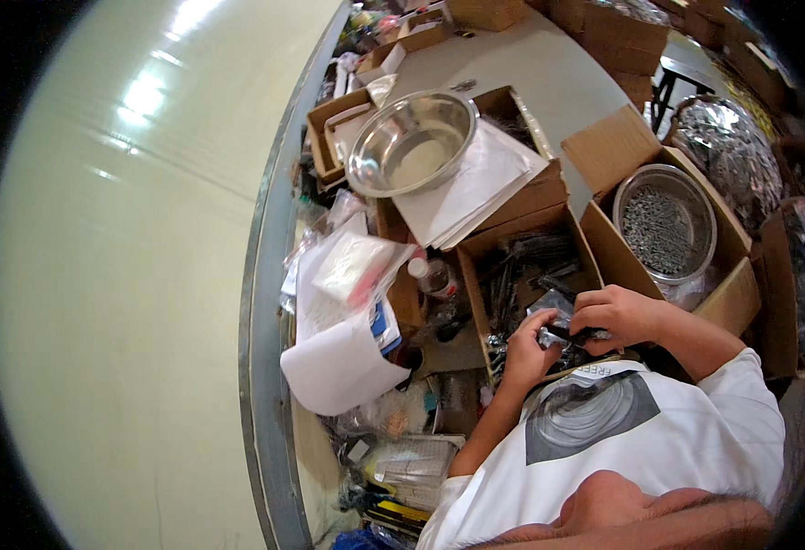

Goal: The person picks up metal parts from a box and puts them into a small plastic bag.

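My left hand and my right hand are close together over the near edge of an open cardboard box. Pinched in my left fingers is a small shiny silvery piece, too small to name. The fingers of my right hand curl round a small black piece, mostly covered by the hand. Long black parts lie in a heap inside the box. A clear plastic bag rests among them, just beyond my fingers.
To the right, a metal bowl of small grey screws sits in another cardboard box. Beyond, a steel basin stands on white paper sheets. Left are a bottle, bagged white items and a curled paper.
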Demonstrator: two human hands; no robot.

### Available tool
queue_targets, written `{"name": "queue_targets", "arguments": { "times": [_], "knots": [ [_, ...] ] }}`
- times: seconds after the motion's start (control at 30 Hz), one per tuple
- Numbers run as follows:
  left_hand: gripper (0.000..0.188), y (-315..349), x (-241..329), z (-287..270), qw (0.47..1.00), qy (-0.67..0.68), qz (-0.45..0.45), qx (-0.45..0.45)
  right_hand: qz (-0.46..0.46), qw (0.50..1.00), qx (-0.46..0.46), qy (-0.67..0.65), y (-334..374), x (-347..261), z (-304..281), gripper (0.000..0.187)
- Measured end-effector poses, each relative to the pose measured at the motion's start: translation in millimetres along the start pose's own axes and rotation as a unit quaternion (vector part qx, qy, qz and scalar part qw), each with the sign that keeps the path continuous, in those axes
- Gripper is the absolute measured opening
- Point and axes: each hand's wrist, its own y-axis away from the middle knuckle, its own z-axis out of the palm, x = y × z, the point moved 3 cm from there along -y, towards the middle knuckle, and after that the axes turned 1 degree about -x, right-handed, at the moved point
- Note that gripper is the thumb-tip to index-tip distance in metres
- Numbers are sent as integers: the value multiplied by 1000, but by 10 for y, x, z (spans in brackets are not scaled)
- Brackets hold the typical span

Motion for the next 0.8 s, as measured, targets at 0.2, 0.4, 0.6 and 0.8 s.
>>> {"name": "queue_targets", "arguments": {
  "times": [0.2, 0.4, 0.6, 0.8],
  "knots": [
    [50, -1, 132, 236, 988, 56, -25, -140, 71, 996, -61, -12, 21, -54, 34, 32],
    [46, -17, 221, 311, 993, 44, 34, -107, 100, 992, -76, -24, 196, 53, 126, 34],
    [43, 74, 41, 177, 996, -23, -10, -88, 117, 991, -61, -25, 310, 106, 222, 32],
    [46, 105, 57, 173, 976, -153, 30, -152, 105, 992, -48, -45, 299, 88, 313, 33]
  ]
}}
